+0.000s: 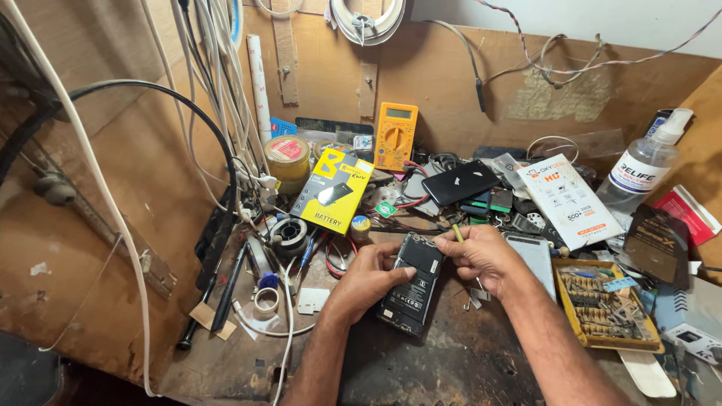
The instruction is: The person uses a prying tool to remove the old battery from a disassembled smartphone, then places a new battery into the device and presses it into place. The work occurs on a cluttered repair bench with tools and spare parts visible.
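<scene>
Beside right hand (481, 259), yellow tray (573, 325) holding screwdriver bits (602, 308).

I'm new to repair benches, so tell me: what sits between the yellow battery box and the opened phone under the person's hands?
In the head view, a small round blue-and-yellow container lies between the yellow battery box and the opened phone, with loose red and black wires on the bench there.
</scene>
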Motion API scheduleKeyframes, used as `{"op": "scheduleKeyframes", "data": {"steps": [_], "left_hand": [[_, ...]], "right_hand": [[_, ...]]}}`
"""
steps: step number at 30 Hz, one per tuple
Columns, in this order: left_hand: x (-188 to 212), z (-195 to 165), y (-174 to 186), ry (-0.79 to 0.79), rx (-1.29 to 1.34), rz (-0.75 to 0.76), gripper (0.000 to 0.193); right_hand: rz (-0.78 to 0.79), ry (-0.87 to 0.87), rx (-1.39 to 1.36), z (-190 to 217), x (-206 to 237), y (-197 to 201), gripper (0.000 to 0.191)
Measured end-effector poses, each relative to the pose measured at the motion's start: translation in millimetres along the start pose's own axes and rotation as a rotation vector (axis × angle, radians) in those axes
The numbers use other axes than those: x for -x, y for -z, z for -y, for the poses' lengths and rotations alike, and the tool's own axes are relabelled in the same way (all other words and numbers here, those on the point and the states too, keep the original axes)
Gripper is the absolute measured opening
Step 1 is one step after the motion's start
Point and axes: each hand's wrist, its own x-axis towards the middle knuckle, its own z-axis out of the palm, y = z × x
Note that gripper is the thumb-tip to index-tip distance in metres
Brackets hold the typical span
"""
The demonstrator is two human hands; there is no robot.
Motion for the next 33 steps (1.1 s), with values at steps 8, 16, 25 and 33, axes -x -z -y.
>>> {"op": "scheduleKeyframes", "data": {"steps": [8, 16, 25, 33], "left_hand": [[1, -4, -1, -0.004, 0.045, 0.008, 0.048], [0, -1, 1, -0.005, 0.039, 0.024, 0.047], [0, 0, 1, 0.019, -0.012, -0.015, 0.044], [2, -5, 0, 0.013, -0.015, 0.014, 0.044]], "right_hand": [[-0.018, 0.000, 0.003, 1, 2, 0, 0.011], [-0.040, 0.009, -0.048, -8, 1, -2, 0.012], [-0.050, -0.066, -0.036, -3, -1, 1, 0.012], [-0.075, 0.038, -0.004, -5, 10, -6, 0.015]]}}
